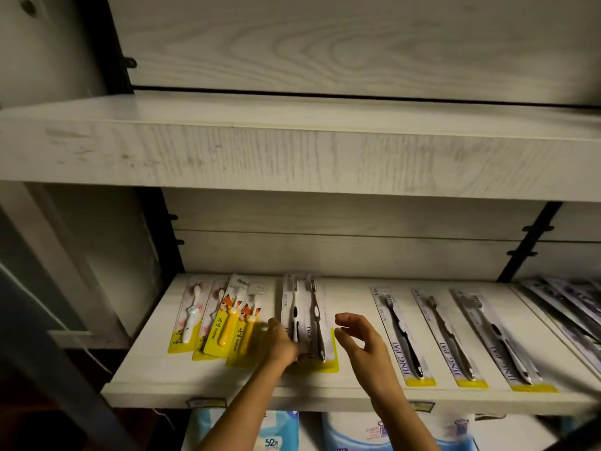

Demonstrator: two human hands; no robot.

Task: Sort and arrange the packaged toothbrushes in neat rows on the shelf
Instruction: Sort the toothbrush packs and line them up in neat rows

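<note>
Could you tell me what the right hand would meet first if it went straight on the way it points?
Probably the two-brush pack that the left hand touches; the right hand points left toward its edge, though depth is unclear.

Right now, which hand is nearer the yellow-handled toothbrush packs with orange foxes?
Left. The left hand is beside the yellow fox packs; the right hand hovers farther right, beyond the grey-and-white twin pack.

Left hand (pixel 282 340) on lower left edge of twin toothbrush pack (pixel 313 304), mid shelf (pixel 146 380); grip blurred. Right hand (pixel 361 343) hovers just right of it, fingers loosely curled, holding nothing. Kids' packs (pixel 227 320) overlap at left; three JING PAI packs (pixel 446 335) spaced at right.
</note>
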